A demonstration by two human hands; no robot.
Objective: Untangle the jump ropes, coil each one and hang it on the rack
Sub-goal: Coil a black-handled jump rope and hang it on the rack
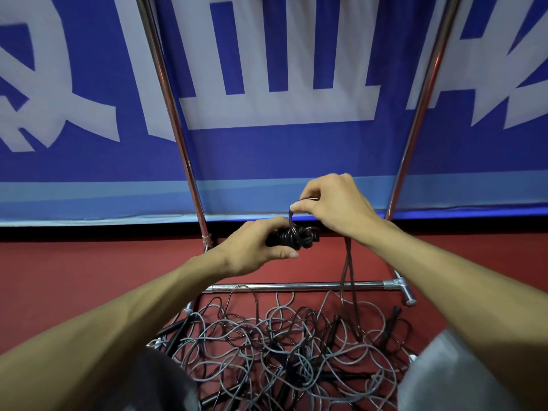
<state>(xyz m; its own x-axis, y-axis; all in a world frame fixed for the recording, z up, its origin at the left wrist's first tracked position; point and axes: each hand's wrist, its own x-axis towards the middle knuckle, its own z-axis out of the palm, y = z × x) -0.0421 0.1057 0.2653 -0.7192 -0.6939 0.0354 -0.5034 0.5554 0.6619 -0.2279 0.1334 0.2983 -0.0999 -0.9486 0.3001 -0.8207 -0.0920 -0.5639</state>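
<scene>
One black coil [299,237]: left hand [252,249] grips, right hand [335,203] pinches

Black coiled rope [296,236], grey-black tangle [281,345], red floor [89,262], blue banner [267,152] — white lettering [267,112]

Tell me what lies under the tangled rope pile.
Red floor shows through gaps in the jump rope tangle; whatever lies beneath its dense middle is covered.
</scene>
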